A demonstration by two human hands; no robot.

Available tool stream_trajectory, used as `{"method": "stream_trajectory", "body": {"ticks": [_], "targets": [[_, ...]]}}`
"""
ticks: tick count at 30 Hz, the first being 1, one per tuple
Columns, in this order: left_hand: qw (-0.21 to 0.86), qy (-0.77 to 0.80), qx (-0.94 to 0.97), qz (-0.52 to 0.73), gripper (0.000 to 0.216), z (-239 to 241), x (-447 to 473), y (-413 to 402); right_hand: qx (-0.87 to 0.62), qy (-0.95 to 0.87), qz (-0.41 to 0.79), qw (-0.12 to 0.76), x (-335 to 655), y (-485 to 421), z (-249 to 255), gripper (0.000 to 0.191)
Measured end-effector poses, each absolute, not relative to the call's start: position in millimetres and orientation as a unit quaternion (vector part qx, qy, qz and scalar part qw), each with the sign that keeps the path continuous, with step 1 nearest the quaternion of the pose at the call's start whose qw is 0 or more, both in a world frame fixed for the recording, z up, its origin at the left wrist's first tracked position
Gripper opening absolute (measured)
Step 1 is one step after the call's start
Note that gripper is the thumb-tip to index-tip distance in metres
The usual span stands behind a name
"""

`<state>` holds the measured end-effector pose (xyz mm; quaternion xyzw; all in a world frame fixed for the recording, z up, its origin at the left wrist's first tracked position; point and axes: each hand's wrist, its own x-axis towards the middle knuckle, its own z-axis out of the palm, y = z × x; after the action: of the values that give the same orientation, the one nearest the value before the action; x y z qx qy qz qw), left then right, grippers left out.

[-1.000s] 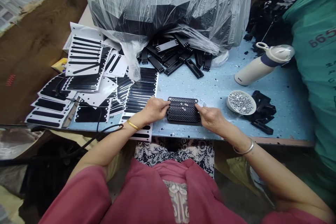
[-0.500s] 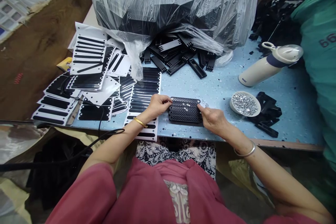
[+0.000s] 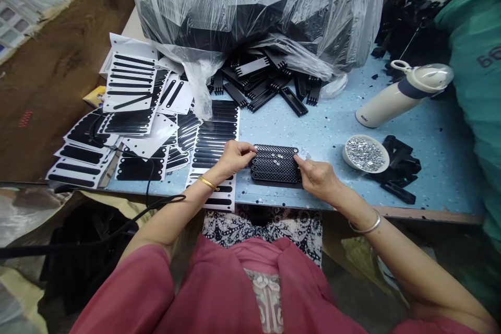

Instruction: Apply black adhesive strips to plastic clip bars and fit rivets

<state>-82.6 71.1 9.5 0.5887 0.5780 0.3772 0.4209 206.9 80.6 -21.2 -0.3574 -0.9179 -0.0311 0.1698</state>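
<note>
Several black perforated strips lie side by side as a block at the table's front edge. A few small silver rings rest loose on top of them. At the block's upper left corner, the thumb and fingertips of my left hand pinch the strip's end. My right hand is closed at the opposite end, thumb and index finger against the upper right corner, near another silver ring. Its other fingers are curled and partly hidden. Whether anything small sits between the fingertips cannot be made out.
Right of the block stands a white bowl of silver rings, beside black parts and a tilted bottle. Sticker sheets pile up left. Black slotted pieces lie below a plastic bag. A person in a green sleeve is at right.
Both hands keep their places at the ends of the black strips, with no clear movement. The view has shifted very slightly.
</note>
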Motion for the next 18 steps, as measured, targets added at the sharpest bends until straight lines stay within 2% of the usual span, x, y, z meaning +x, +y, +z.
{"method": "stream_trajectory", "body": {"ticks": [4, 9, 14, 18], "targets": [[0.388, 0.574, 0.615, 0.376, 0.018, 8.8, -82.5, 72.8, -0.348, -0.919, -0.034, 0.182, 207.1, 80.8, -21.4, 0.039], [0.409, 0.573, 0.606, 0.370, 0.017, 9.1, -80.8, 73.9, -0.353, -0.918, -0.026, 0.181, 207.0, 80.2, -21.7, 0.040], [0.435, 0.577, 0.587, 0.364, 0.028, 10.4, -83.1, 69.2, -0.357, -0.917, -0.035, 0.175, 206.0, 79.4, -19.6, 0.039], [0.322, 0.560, 0.669, 0.369, 0.025, 13.2, -89.0, 62.3, -0.353, -0.918, -0.039, 0.176, 206.1, 79.5, -18.6, 0.038]]}}
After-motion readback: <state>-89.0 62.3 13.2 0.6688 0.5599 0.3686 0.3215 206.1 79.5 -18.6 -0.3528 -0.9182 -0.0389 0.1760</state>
